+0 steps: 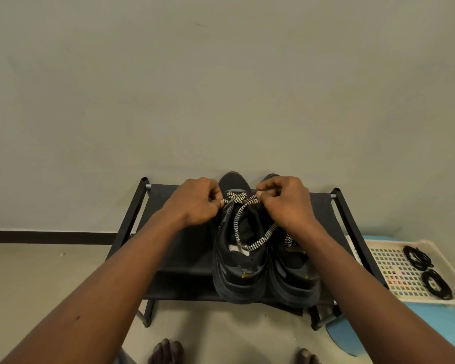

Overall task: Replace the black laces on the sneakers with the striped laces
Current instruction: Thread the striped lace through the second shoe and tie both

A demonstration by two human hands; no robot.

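Note:
Two dark sneakers stand side by side on a black shoe rack (184, 253), heels toward me: the left sneaker (238, 269) and the right sneaker (294, 277). A black-and-white striped lace (250, 246) is threaded through the left sneaker's upper eyelets and hangs in a loop over its opening. My left hand (195, 202) pinches one end of that lace at the sneaker's left side. My right hand (284, 202) pinches the other end at its right side. Two coiled black laces (428, 271) lie in a tray to the right.
The white perforated tray (394, 269) rests on a light blue surface (431, 324) at the right. A plain wall rises right behind the rack. My bare toes (166, 353) show on the floor at the bottom edge.

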